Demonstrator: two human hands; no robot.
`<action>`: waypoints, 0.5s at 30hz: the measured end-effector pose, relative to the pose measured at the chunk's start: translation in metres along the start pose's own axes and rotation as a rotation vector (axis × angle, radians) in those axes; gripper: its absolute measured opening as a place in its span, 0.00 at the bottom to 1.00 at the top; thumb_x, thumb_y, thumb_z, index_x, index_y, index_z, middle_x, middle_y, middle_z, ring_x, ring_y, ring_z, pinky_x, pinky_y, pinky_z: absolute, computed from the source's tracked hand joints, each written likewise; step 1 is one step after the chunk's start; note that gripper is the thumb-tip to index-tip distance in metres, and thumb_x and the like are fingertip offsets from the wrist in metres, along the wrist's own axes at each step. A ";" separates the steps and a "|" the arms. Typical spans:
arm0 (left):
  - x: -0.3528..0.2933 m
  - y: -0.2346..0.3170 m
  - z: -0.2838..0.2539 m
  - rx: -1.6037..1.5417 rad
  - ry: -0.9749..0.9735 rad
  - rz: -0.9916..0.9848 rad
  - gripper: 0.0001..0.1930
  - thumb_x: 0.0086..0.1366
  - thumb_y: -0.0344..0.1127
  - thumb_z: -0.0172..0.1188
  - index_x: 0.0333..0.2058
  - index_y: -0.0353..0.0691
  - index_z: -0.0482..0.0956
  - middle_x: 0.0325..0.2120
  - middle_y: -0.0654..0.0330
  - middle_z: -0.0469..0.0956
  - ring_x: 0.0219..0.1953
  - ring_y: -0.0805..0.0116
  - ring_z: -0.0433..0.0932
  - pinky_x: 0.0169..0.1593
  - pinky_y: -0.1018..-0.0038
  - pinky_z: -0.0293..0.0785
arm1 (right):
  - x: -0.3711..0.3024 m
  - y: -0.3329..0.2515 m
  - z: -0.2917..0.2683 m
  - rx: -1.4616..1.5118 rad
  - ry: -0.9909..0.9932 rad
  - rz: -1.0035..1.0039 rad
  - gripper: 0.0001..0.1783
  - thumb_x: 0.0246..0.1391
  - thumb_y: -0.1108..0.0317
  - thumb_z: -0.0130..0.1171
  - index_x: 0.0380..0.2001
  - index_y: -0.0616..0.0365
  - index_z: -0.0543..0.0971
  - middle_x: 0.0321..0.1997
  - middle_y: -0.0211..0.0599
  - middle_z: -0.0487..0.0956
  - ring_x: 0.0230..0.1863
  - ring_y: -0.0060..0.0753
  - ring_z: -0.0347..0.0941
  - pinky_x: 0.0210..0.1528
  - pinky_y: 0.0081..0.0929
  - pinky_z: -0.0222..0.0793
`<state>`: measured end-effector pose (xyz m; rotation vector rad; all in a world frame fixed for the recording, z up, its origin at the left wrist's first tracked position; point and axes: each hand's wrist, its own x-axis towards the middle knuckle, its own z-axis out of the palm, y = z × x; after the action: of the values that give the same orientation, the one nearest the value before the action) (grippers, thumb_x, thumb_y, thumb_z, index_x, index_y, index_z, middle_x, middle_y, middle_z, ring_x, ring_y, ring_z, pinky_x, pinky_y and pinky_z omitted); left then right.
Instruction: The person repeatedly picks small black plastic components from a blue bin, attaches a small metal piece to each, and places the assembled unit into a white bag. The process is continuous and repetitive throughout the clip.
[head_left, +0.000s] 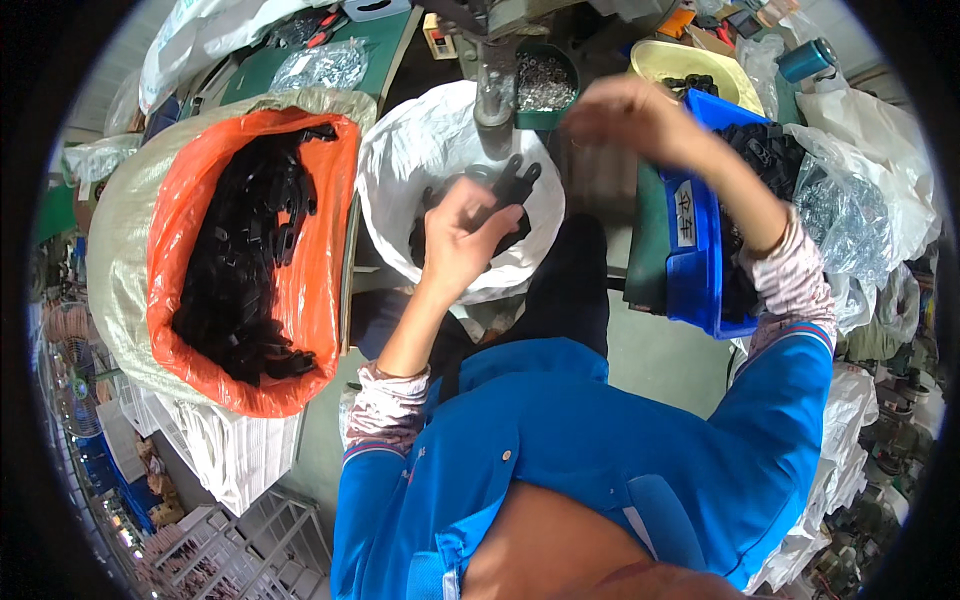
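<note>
My left hand [462,240] is closed round a black two-pronged part [514,184], which sticks up past the thumb and fingers. It holds the part over a white sack [390,180] that stands open between my knees with more dark pieces inside. My right hand [635,120] is smeared by motion, its fingers pointing left, just beside a dark green tray [552,122] of small shiny metal pieces [543,82]. Whether the right fingers pinch anything is not visible. A metal machine head [495,90] comes down over the sack's far rim, between the two hands.
On the left, an orange-lined sack [330,260] bulges with black plastic parts [245,240]. A blue bin [705,255] of black pieces stands under my right forearm, with a yellow basin [650,58] behind it. Clear bags of metal pieces [845,220] lie farther right.
</note>
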<state>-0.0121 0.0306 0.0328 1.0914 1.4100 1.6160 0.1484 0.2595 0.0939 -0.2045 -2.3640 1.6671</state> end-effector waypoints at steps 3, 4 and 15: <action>-0.002 -0.003 -0.001 -0.104 -0.015 -0.077 0.11 0.57 0.20 0.60 0.25 0.39 0.65 0.20 0.65 0.73 0.23 0.79 0.75 0.26 0.83 0.65 | 0.010 0.020 -0.103 -0.856 0.331 0.219 0.06 0.47 0.72 0.60 0.31 0.61 0.80 0.29 0.38 0.80 0.29 0.26 0.75 0.33 0.27 0.70; -0.001 -0.006 0.000 -0.127 -0.034 -0.055 0.10 0.59 0.22 0.59 0.26 0.39 0.65 0.20 0.63 0.74 0.21 0.80 0.73 0.22 0.85 0.62 | 0.001 0.052 -0.147 -1.088 0.288 0.282 0.06 0.49 0.69 0.58 0.28 0.60 0.79 0.25 0.32 0.78 0.25 0.19 0.70 0.27 0.22 0.67; -0.014 -0.009 -0.013 -0.225 0.067 -0.150 0.09 0.64 0.28 0.56 0.31 0.39 0.63 0.28 0.56 0.75 0.28 0.66 0.81 0.18 0.83 0.68 | -0.027 0.182 -0.198 -0.593 0.202 0.667 0.13 0.37 0.67 0.62 0.28 0.65 0.79 0.22 0.43 0.79 0.20 0.39 0.73 0.24 0.38 0.66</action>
<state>-0.0188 0.0142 0.0209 0.7909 1.2833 1.6684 0.2246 0.4936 -0.0170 -1.3123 -2.7157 0.9920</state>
